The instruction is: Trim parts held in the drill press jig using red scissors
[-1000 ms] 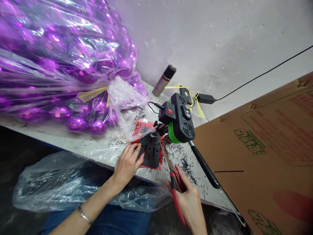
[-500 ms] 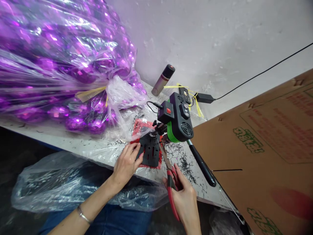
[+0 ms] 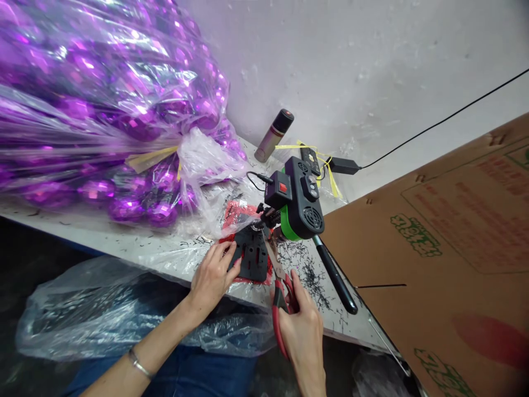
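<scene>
A black slotted plate [image 3: 252,259] lies on red wrap [image 3: 237,209] on the table, beneath a black and green device [image 3: 306,198] with a red switch. My left hand [image 3: 211,281] grips the plate's left edge, thumb and fingertips against it. Red-handled scissors [image 3: 279,270] are in my right hand [image 3: 301,325], fingers around the handles. Their blades point up and left, with the tips over the plate's right side near the device's mount. Whether anything lies between the blades is too small to tell. Black clippings [image 3: 316,281] are scattered right of the scissors.
A clear bag of shiny purple balls [image 3: 107,110] fills the left. Behind the plate stands a spray can [image 3: 275,135]. Beside the device are a black adapter [image 3: 343,165] and a black handle [image 3: 336,278]. A large cardboard box [image 3: 454,237] occupies the right; loose plastic [image 3: 103,309] hangs over the front edge.
My right hand and the scissors have moved left and slightly up, bringing the blades closer to the plate and mount. My left hand stays at the plate's edge. The view has shifted slightly.
</scene>
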Demonstrator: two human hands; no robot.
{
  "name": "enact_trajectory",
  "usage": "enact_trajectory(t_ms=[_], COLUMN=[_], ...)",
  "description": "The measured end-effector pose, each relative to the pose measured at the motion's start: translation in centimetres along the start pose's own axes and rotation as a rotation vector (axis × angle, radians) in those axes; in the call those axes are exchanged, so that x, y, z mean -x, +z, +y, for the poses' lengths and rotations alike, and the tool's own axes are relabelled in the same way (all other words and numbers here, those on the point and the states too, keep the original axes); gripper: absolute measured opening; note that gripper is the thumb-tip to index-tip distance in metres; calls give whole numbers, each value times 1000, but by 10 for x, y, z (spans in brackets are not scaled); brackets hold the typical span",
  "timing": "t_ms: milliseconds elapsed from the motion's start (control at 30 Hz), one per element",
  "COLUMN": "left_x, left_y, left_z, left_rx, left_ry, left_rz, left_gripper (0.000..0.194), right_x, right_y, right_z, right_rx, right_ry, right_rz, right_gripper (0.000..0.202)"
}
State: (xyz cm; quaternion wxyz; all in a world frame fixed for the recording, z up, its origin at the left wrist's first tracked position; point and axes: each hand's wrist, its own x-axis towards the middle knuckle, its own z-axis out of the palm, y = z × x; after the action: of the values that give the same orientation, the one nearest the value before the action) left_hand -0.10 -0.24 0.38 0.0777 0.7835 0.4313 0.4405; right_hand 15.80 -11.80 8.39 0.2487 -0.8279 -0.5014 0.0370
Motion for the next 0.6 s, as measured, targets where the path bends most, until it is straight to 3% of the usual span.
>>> enact_trajectory(t_ms=[200,600], left_x=[0,1], left_y=[0,2], left_z=[1,1], left_rx=[-26,-13], left_ry=[10,-1], left_rz=[19,10], left_gripper=[29,31], right_x=[6,3], right_y=[2,-1], right_z=[12,5], right_rx=[35,-12], right_ry=[-62,-12], right_rz=[26,18], right_gripper=[63,61])
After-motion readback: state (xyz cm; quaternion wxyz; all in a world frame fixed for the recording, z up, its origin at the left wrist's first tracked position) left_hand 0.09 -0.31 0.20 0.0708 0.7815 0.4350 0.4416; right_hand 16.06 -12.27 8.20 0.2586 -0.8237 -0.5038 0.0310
